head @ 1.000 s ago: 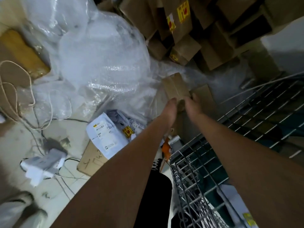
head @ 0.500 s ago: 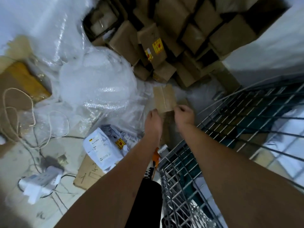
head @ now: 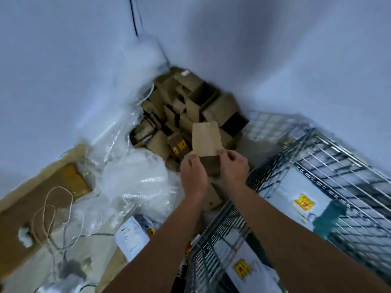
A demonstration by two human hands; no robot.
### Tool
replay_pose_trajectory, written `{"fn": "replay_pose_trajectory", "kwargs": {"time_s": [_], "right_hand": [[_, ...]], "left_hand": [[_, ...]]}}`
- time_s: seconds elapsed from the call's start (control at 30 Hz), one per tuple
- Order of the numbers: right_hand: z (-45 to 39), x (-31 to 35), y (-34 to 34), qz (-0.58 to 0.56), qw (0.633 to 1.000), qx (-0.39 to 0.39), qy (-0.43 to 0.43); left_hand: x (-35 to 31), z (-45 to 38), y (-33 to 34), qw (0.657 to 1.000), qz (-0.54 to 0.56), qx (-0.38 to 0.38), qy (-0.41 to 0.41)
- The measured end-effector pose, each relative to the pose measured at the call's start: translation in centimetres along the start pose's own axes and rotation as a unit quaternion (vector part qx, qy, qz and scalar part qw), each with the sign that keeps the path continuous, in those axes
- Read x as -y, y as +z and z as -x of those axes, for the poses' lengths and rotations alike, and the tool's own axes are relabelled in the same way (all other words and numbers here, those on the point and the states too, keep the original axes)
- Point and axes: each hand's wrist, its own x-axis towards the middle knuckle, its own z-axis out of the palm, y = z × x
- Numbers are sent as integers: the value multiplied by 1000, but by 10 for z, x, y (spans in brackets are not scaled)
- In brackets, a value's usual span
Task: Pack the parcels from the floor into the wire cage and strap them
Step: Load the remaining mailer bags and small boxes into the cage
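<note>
Parcel: small plain brown cardboard box (head: 206, 140), raised between both hands in front of the chest, above heap of brown cartons (head: 186, 108). Left hand (head: 193, 172) pinching near-left corner, right hand (head: 233, 167) pinching near-right corner, fingers curled on box. Judged light and stiff, edges crushable; better held by opposite side faces. Grey wire cage (head: 285, 208) just right of right hand, white labelled parcels (head: 296, 199) inside.
</note>
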Motion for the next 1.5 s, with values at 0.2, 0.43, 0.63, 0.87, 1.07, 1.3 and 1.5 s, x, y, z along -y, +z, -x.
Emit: {"fn": "replay_pose_trajectory", "kwargs": {"time_s": [0.2, 0.43, 0.63, 0.87, 1.07, 1.3, 1.5], "right_hand": [[48, 31, -141, -45, 991, -105, -62], [87, -15, -290, -143, 961, -234, -47], [118, -131, -333, -136, 953, -266, 42], [163, -230, -310, -182, 933, -271, 150], [207, -249, -288, -138, 972, -165, 97], [194, -257, -245, 13, 998, 34, 46], [183, -269, -196, 47, 988, 134, 62]], "left_hand": [[-63, 126, 38, 993, 43, 81, 70], [-48, 261, 112, 969, -5, 198, 149], [46, 320, 140, 965, -58, 242, 87], [131, 332, 116, 954, -161, 250, 47], [167, 352, 59, 967, -172, 179, -55], [187, 329, 27, 964, -127, 111, -204], [202, 290, 13, 945, -145, 21, -293]]}}
